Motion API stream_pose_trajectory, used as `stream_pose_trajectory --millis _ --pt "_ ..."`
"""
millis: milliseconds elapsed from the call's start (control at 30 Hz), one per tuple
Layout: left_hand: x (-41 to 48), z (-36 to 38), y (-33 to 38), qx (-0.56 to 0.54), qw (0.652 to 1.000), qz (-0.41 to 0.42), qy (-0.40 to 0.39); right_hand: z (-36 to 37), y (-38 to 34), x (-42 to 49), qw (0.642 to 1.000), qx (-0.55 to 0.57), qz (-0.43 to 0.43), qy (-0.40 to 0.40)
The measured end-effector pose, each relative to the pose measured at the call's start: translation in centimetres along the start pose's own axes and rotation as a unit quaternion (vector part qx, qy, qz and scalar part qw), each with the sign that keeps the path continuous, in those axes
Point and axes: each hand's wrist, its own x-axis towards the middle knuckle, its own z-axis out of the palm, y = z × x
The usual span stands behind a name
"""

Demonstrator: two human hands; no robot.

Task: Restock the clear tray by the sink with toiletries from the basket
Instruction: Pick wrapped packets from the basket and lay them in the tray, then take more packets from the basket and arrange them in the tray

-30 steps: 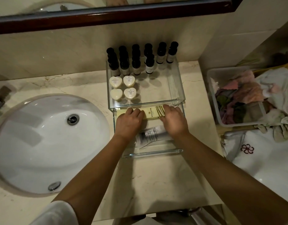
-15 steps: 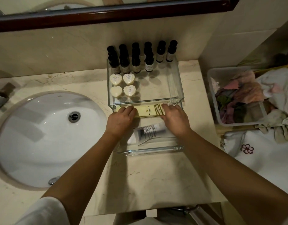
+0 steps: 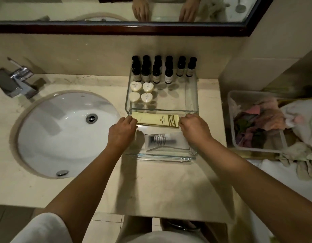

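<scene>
The yellow packet [image 3: 157, 121] lies between the two hands, at the far side of the clear tray [image 3: 162, 157]. The left hand [image 3: 122, 130] and the right hand [image 3: 195, 128] each hold one end of it with curled fingers. A tube [image 3: 162, 141] lies in the same tray, nearer to the person. Beyond the hands a second tray [image 3: 194, 95] carries dark bottles [image 3: 157, 74] and heart-shaped soaps [image 3: 147, 86]. The basket [image 3: 257, 149] is right of the right hand, the sink [image 3: 64, 134] left of the left hand, all on the table [image 3: 160, 186].
</scene>
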Motion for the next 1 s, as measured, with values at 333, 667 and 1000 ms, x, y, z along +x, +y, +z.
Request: stream_pose_trajectory --millis 333,667,1000 --pt "-6.3 -2.7 -4.1 0.028 0.986 -0.160 0.022 -2.7 -6.4 1.2 0.990 -0.015 -0.142 -0.015" --pt "-23.7 -7.5 -10.4 -0.037 0.890 -0.434 -0.137 -4.9 -22.9 0.5 0.949 -0.024 -0.313 -0.037" --pt "-54.1 -10.2 -7.4 -0.074 0.761 -0.639 -0.087 0.9 -45.2 -17.5 0.829 -0.086 -0.542 -0.106"
